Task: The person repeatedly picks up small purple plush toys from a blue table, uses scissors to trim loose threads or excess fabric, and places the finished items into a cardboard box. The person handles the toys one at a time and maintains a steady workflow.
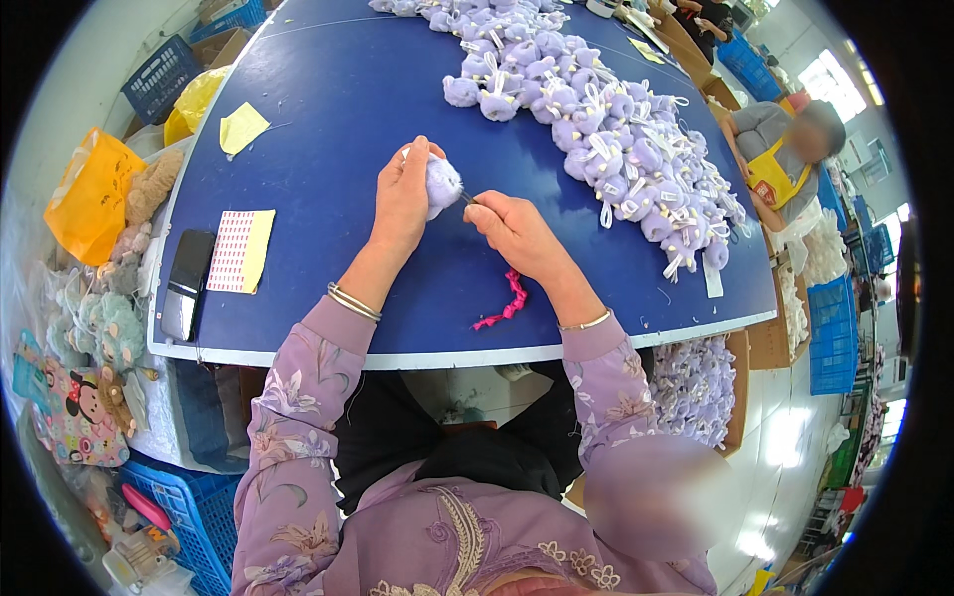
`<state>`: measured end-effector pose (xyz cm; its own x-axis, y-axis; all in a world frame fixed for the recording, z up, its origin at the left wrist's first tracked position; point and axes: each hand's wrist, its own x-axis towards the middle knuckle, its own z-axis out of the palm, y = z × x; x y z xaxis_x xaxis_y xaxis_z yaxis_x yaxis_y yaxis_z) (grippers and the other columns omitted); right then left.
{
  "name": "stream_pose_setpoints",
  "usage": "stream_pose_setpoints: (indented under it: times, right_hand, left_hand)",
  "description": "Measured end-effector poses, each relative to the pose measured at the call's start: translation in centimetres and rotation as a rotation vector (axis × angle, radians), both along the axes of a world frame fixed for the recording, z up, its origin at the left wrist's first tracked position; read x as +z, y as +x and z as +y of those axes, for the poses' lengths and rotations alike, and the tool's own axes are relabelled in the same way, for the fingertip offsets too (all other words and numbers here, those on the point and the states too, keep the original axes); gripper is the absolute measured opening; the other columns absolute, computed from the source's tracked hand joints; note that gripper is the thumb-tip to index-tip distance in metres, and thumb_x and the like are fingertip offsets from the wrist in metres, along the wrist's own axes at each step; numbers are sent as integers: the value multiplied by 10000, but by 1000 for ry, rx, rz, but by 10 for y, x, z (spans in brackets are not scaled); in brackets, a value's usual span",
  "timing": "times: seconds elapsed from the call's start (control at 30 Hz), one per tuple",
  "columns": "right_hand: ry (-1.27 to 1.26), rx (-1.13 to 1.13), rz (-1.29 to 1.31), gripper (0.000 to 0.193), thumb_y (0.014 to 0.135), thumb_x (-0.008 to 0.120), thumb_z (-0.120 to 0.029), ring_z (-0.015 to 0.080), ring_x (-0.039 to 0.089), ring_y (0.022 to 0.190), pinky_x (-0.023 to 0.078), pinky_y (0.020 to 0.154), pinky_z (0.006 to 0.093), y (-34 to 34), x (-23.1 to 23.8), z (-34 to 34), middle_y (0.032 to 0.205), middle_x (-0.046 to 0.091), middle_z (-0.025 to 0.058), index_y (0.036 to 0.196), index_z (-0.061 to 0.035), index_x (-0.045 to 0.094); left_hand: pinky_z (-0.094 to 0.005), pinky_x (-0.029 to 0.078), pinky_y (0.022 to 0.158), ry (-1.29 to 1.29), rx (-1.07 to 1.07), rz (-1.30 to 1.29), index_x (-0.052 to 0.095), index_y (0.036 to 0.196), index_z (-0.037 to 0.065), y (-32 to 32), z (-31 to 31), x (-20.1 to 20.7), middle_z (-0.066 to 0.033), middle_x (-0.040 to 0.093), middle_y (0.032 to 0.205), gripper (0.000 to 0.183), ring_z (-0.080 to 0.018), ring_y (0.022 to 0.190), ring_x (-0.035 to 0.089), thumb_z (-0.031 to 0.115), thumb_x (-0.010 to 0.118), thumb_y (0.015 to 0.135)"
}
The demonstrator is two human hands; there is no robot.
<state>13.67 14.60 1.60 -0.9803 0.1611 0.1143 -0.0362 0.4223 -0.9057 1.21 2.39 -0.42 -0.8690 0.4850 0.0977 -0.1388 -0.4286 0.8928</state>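
My left hand (401, 197) is closed around a small, fluffy lavender plush piece (443, 185) above the blue table. My right hand (517, 230) pinches a thin dark metal tool (467, 197), its tip against the plush's right side. Most of the tool is hidden in my fingers, so its exact kind does not show. Below that hand hangs or lies a twisted bright pink strip (507, 303); whether it is tied to the tool, I cannot tell.
A long heap of lavender plush pieces (616, 139) with white loops covers the table's right side. A phone (187, 283), a sticker sheet (235, 250) and yellow paper (242, 128) lie left. A carton of plush (693, 389) stands below right. Another person (785, 154) sits at right.
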Motion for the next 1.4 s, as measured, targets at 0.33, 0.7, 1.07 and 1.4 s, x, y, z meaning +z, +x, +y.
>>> stream_pose_setpoints:
  times: [0.33,0.7,1.07,1.4]
  right_hand:
    - [-13,9,15,283,972,565,-243,119,458,620,409,570,302,0,1,-1,672,526,51,882,25,585]
    - [-263,-93,77,273,980,546,-235,102,471,607,405,546,297,-2,-5,3,686,515,3,846,3,549]
    - [-132,-290,48,428,839,713,-301,106,536,657,435,583,256,-7,-6,8,825,611,59,1095,13,576]
    - [-765,-288,-140,405,995,465,-384,53,352,427,244,379,222,-4,1,24,618,516,28,901,-14,602]
  left_hand:
    - [-224,413,553,0,-51,32,608,881,69,2,1,0,16,565,722,336,-45,617,509,347,475,1014]
    - [-227,413,554,-9,-65,26,609,877,72,4,2,-1,8,565,722,334,-46,626,514,346,477,1013]
    - [-347,530,864,4,-477,-129,435,1354,-6,7,-2,5,-129,533,1255,516,-229,1098,593,380,357,1019]
    - [-264,536,677,-243,-487,155,529,1289,17,11,-5,8,-74,625,1002,360,-115,769,627,117,546,943]
